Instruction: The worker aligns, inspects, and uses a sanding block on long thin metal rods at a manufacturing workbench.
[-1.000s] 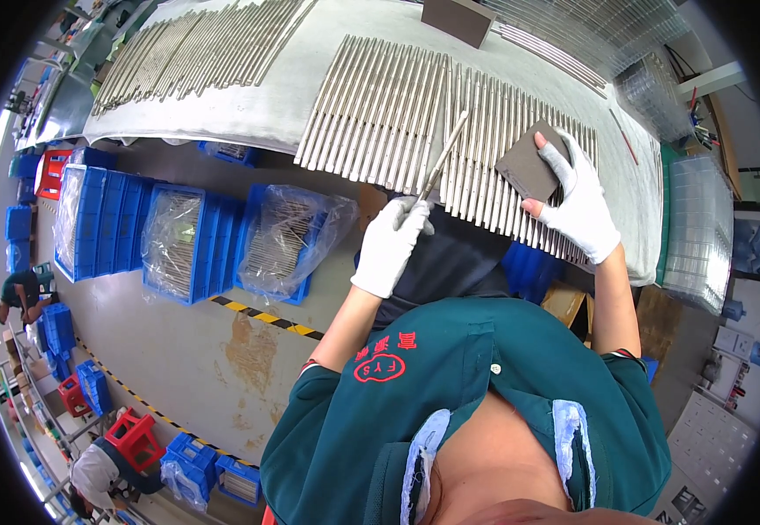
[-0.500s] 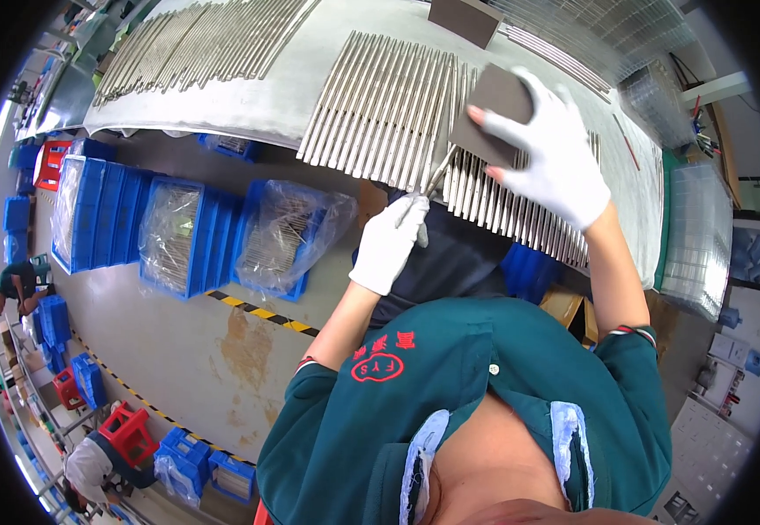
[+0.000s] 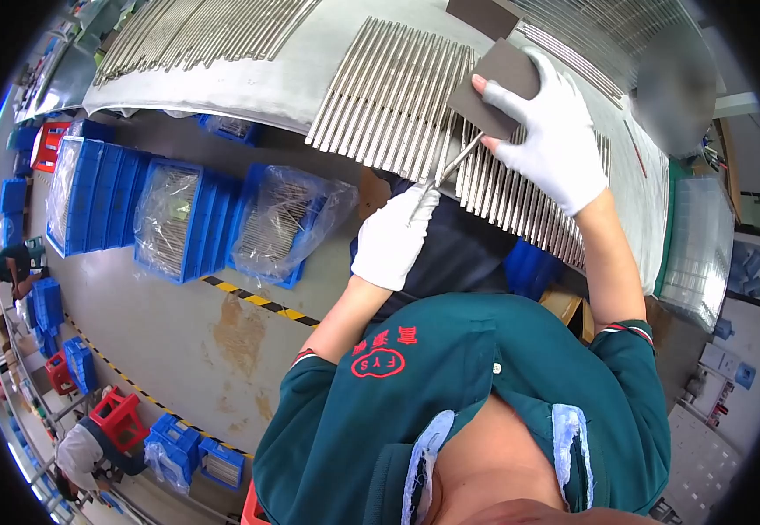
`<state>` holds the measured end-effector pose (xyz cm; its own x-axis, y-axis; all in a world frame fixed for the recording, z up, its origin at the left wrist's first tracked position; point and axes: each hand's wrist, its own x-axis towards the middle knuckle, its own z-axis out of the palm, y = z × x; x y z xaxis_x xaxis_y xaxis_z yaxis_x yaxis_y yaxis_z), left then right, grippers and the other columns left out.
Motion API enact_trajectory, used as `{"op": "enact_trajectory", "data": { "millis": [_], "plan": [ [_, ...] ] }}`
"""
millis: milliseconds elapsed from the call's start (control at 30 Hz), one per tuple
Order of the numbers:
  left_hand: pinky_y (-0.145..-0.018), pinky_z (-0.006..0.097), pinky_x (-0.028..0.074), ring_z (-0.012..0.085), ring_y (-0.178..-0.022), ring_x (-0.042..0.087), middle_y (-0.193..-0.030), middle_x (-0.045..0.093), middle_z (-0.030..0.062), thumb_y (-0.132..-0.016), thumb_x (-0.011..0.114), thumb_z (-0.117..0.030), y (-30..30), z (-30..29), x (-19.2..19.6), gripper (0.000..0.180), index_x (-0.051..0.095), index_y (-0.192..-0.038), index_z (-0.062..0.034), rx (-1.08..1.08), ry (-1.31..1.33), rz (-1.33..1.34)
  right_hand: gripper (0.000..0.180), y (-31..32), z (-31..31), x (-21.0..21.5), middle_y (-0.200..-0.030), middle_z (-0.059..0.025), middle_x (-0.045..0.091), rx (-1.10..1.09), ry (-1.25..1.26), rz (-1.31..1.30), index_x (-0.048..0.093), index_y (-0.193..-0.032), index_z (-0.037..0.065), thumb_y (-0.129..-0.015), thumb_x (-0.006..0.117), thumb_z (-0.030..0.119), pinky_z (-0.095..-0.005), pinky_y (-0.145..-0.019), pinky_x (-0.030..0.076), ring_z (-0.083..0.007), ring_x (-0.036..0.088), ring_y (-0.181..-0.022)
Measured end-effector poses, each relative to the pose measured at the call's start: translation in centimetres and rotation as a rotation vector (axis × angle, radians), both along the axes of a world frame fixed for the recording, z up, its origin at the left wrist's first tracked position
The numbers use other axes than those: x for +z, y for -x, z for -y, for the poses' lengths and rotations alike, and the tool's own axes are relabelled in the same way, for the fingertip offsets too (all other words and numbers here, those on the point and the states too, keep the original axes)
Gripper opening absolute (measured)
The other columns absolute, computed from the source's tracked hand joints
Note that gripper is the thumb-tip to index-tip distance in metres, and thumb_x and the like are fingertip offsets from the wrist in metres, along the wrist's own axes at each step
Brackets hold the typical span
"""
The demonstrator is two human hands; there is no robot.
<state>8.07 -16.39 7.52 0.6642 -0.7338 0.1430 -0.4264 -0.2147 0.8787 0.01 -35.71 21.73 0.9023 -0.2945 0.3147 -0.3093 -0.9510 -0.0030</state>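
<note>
My left hand [image 3: 390,243], in a white glove, is closed round the lower end of a thin metal rod [image 3: 462,158] at the table's near edge. The rod slants up to the right, and its far end reaches the fingertips of my right hand. My right hand [image 3: 556,149], gloved with bare thumb and fingertips showing, grips a dark grey-brown flat block [image 3: 507,80], which looks like a sanding sponge. Beneath and beside the hands lie metal rods in rows: a left group [image 3: 388,101] and a right group [image 3: 520,199], partly hidden by my right hand.
Another dark block [image 3: 485,16] lies at the table's far side, near wire racks [image 3: 607,39]. More rods [image 3: 213,35] spread at the far left. Blue crates [image 3: 174,219] with plastic-wrapped rods stand on the floor at left. Two other people are at the lower left.
The rod in my left hand slants more to the right and shows more of its length. The view has shifted slightly, and the block is turned a little against the rows.
</note>
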Motion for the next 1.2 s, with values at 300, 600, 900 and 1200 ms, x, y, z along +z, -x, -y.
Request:
{"op": "enact_trajectory", "data": {
  "millis": [300, 600, 900, 1200],
  "plan": [
    [-0.071, 0.037, 0.052, 0.0312, -0.079, 0.066, -0.093, 0.068, 0.0157, -0.087, 0.064, -0.023, -0.3, 0.0, 0.3, 0.025, 0.067, -0.106, -0.0054, -0.006, -0.01, -0.261, 0.064, 6.1, -0.4, -0.9, -0.137, -0.0268, 0.039, -0.153, -0.229, -0.057, 0.062, -0.123, 0.03, -0.062, 0.078, 0.029, -0.0488, -0.107, 0.03, -0.0405, 0.042, -0.124],
    [-0.061, 0.033, 0.05, 0.0227, -0.067, 0.064, -0.083, 0.068, 0.011, -0.087, 0.064, -0.02, -0.3, -0.3, 0.5, 0.021, 0.066, -0.103, -0.005, 0.036, -0.044, 0.267, 0.062, 1.2, -0.6, -1.1, -0.134, -0.0248, 0.04, 0.047, -0.09, 0.029, 0.06, -0.123, 0.032, -0.063, 0.077, 0.029, -0.0454, -0.1, 0.037, -0.0411, 0.046, -0.115],
    [-0.061, 0.036, 0.051, 0.0286, -0.07, 0.065, -0.082, 0.067, 0.0118, -0.085, 0.067, -0.021, -0.5, 0.0, 0.7, 0.02, 0.067, -0.1, -0.008, 0.039, -0.043, 0.438, 0.062, 0.3, -1.0, -0.9, -0.133, -0.0242, 0.042, -0.039, -0.048, 0.068, 0.061, -0.123, 0.029, -0.063, 0.077, 0.026, -0.0459, -0.098, 0.038, -0.041, 0.047, -0.112],
    [-0.062, 0.033, 0.051, 0.0269, -0.071, 0.066, -0.084, 0.068, 0.0115, -0.085, 0.067, -0.02, -0.6, -0.3, 2.6, 0.02, 0.067, -0.099, -0.006, 0.069, -0.089, 0.379, 0.067, 8.0, -1.3, -1.7, -0.138, -0.0263, 0.038, -0.168, -0.364, 0.039, 0.063, -0.123, 0.024, -0.058, 0.08, 0.025, -0.0419, -0.103, 0.037, -0.0408, 0.045, -0.122]
  ]
}}
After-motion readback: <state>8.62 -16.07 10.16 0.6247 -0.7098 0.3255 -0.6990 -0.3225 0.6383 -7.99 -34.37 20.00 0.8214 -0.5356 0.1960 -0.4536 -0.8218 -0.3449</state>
